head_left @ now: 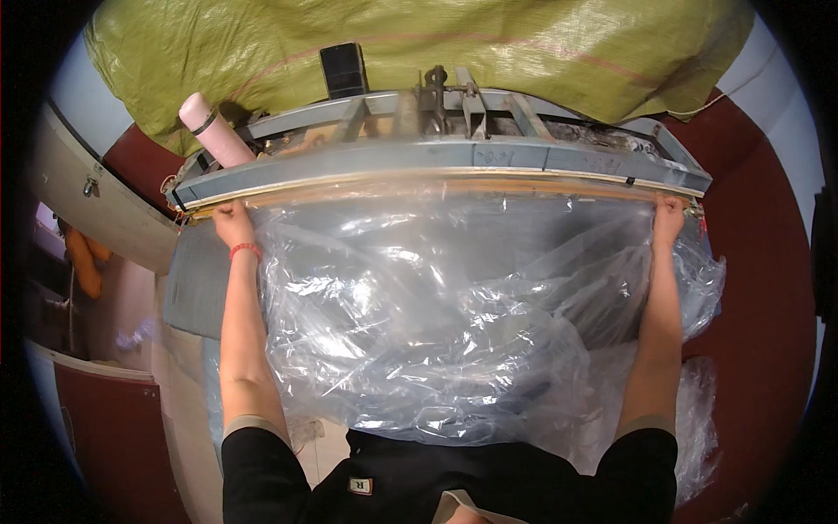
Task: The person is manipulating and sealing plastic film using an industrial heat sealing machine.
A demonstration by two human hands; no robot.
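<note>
A wide sheet of clear plastic film (pixel 419 341) stretches between my hands and hangs in shiny creases down toward my body. My left hand (pixel 233 224) grips its far left corner, fingers closed, with a red beaded bracelet (pixel 246 251) on the wrist. At the far right corner my right hand (pixel 669 219) is closed on the film too. Both hands are just under a long grey metal bar (pixel 410 160). The film's far edge lies along an orange-brown strip (pixel 524 189) beneath that bar. Beneath the film shows a dark grey surface (pixel 194 284).
A pink bottle (pixel 218 133) leans behind the bar at left. A black phone-like slab (pixel 343 70) stands farther back. Yellow-green woven sheeting (pixel 489 39) covers the back. More crumpled film (pixel 698 419) hangs at right. A pale door (pixel 105 188) with a latch stands at left.
</note>
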